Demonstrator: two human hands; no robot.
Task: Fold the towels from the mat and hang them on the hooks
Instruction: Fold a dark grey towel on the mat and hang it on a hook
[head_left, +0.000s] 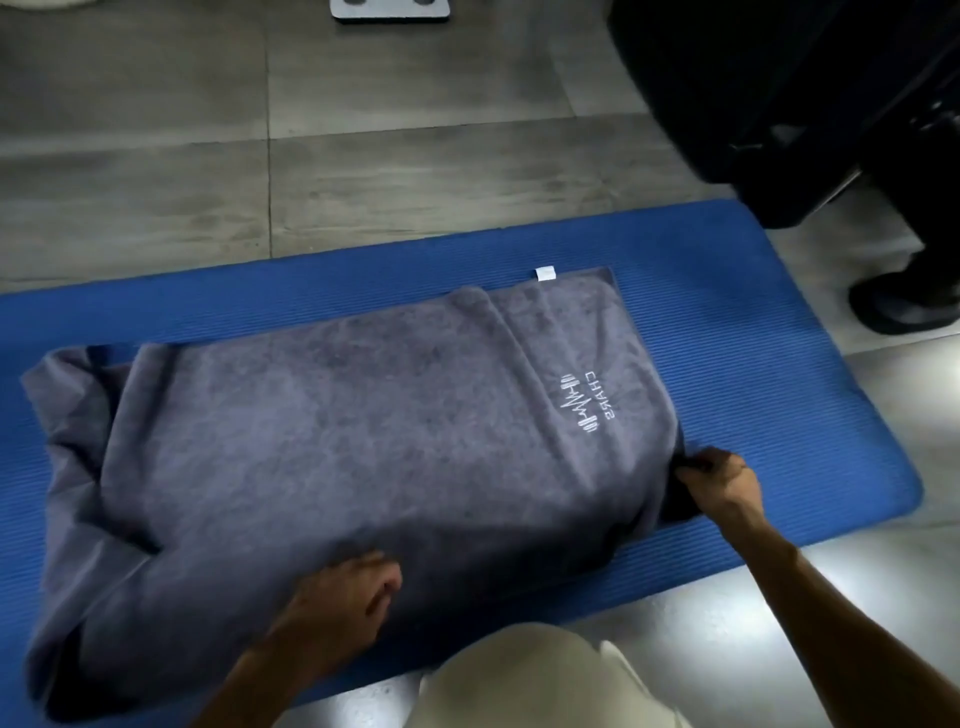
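A large grey towel (332, 447) with a white embroidered logo and a small white tag lies spread over the blue ribbed mat (779, 332). Its left end is rumpled and folded over. My left hand (343, 603) lies on the towel's near edge with the fingers curled into the cloth. My right hand (719, 483) pinches the towel's right edge near the front right corner, where a dark underside shows. No hooks are in view.
The mat lies on a grey tiled floor. A white scale (389, 9) sits at the far top edge. Another person's dark trouser legs (779, 104) and a sandalled foot (904, 304) stand at the right. My knee in light fabric (535, 680) is at the bottom.
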